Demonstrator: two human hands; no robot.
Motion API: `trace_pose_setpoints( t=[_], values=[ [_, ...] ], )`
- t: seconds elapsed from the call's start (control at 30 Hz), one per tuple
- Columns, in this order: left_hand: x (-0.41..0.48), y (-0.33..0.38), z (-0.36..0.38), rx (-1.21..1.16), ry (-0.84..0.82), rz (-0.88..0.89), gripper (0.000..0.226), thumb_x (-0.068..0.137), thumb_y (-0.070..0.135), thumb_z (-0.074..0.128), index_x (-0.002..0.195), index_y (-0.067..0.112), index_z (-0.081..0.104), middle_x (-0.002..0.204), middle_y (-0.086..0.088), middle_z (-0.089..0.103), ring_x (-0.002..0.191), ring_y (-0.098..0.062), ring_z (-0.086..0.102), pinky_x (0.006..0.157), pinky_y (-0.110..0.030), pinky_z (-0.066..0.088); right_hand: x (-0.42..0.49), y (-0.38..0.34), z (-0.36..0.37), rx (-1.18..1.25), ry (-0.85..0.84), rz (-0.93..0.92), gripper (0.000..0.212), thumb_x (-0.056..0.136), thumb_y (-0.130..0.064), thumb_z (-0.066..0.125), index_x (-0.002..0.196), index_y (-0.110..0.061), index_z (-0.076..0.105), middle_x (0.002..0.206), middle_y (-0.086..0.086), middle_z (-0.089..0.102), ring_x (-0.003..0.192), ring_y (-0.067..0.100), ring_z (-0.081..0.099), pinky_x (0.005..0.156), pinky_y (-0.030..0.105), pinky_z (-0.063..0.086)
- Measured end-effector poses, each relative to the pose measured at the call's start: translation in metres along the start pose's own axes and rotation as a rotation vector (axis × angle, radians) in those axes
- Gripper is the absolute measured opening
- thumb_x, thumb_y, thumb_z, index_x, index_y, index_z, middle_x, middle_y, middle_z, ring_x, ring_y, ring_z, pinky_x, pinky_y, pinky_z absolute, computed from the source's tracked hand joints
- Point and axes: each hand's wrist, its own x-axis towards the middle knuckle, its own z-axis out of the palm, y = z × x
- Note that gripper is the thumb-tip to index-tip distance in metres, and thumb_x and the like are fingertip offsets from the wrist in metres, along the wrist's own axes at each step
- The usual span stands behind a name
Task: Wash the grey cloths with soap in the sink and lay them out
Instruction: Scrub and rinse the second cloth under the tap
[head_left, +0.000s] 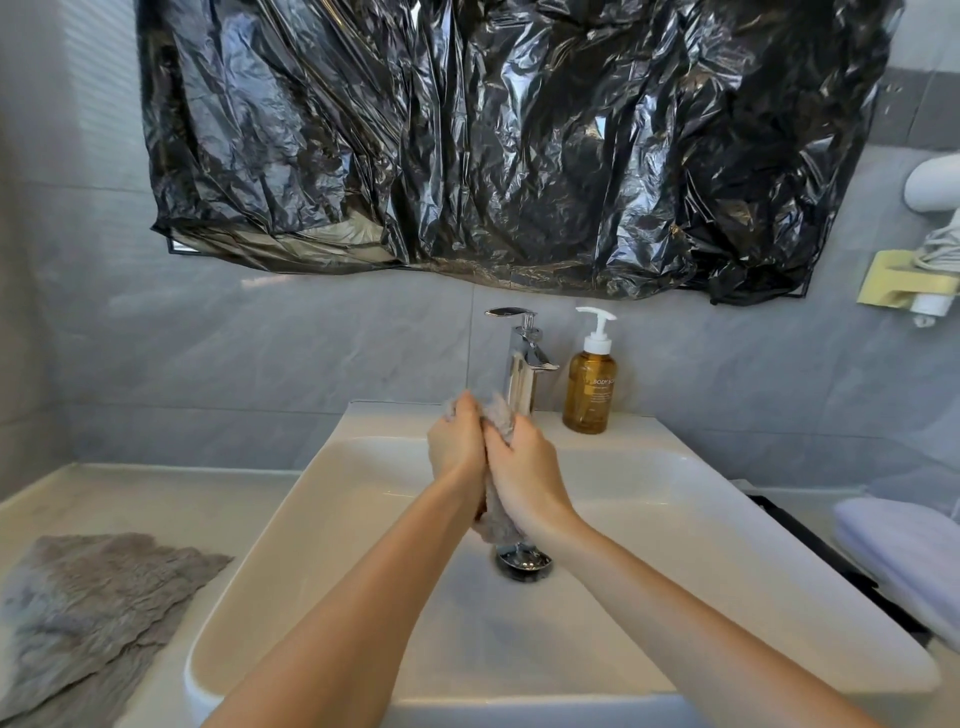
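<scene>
Over the white sink (701, 519), my left hand (456, 451) and my right hand (522, 467) grip one bunched grey cloth (497, 420) between them. Its top pokes out above my fingers, just under the chrome tap (522, 364), and its tail hangs down below my wrists toward the drain (523, 561). An amber soap pump bottle (591, 387) stands on the sink's back rim to the right of the tap. Other grey cloths (88, 613) lie spread flat on the counter at the left.
A black plastic sheet (493, 145) covers the mirror above the sink. A folded white towel (904, 551) lies on the right counter. A wall holder with a white device (919, 286) hangs at the far right.
</scene>
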Motion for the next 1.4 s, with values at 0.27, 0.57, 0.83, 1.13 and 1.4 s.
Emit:
trace_pose_setpoints(
  t=[0.27,0.57,0.83,1.13,1.4],
  values=[
    [-0.003,0.001,0.009,-0.024,-0.063,0.003,0.032,0.095,0.033,0.049,0.074,0.011,0.061,0.075,-0.010,0.066,0.079,-0.029,0.063,0.073,-0.037,0.051,0.022,0.000,-0.009,0.051,0.173,-0.004,0.023,0.101,-0.029,0.045,0.089,-0.013,0.058,0.084,0.003,0.065,0.088,0.023,0.065,0.077,0.035,0.051],
    [-0.006,0.006,0.006,-0.106,-0.044,-0.011,0.035,0.094,0.027,0.050,0.062,0.014,0.052,0.058,-0.003,0.053,0.059,-0.022,0.052,0.060,-0.029,0.041,0.020,0.000,-0.008,0.036,0.163,-0.004,0.025,0.101,-0.030,0.045,0.091,-0.012,0.058,0.085,0.002,0.064,0.083,0.020,0.063,0.071,0.032,0.048],
    [-0.019,0.005,0.013,-0.131,-0.182,-0.122,0.031,0.095,0.036,0.051,0.084,0.010,0.062,0.067,-0.009,0.063,0.060,-0.024,0.059,0.053,-0.026,0.046,0.031,-0.018,-0.025,-0.047,0.284,-0.063,0.031,0.102,-0.031,0.042,0.100,-0.005,0.058,0.082,0.005,0.063,0.081,0.023,0.063,0.063,0.029,0.047],
    [-0.020,0.010,0.010,-0.209,-0.205,-0.212,0.037,0.094,0.037,0.049,0.068,0.012,0.055,0.055,-0.006,0.056,0.049,-0.020,0.054,0.048,-0.022,0.044,0.034,-0.031,-0.027,-0.168,0.254,-0.121,0.025,0.102,-0.029,0.042,0.088,-0.011,0.051,0.075,0.000,0.057,0.076,0.021,0.061,0.058,0.027,0.038],
    [-0.020,0.009,0.011,-0.194,-0.164,-0.097,0.028,0.094,0.030,0.053,0.076,0.010,0.062,0.062,-0.005,0.064,0.062,-0.021,0.061,0.055,-0.027,0.047,0.030,-0.021,-0.025,-0.194,0.212,-0.144,0.023,0.100,-0.029,0.045,0.095,-0.010,0.057,0.086,0.005,0.065,0.082,0.025,0.064,0.063,0.033,0.045]
  ],
)
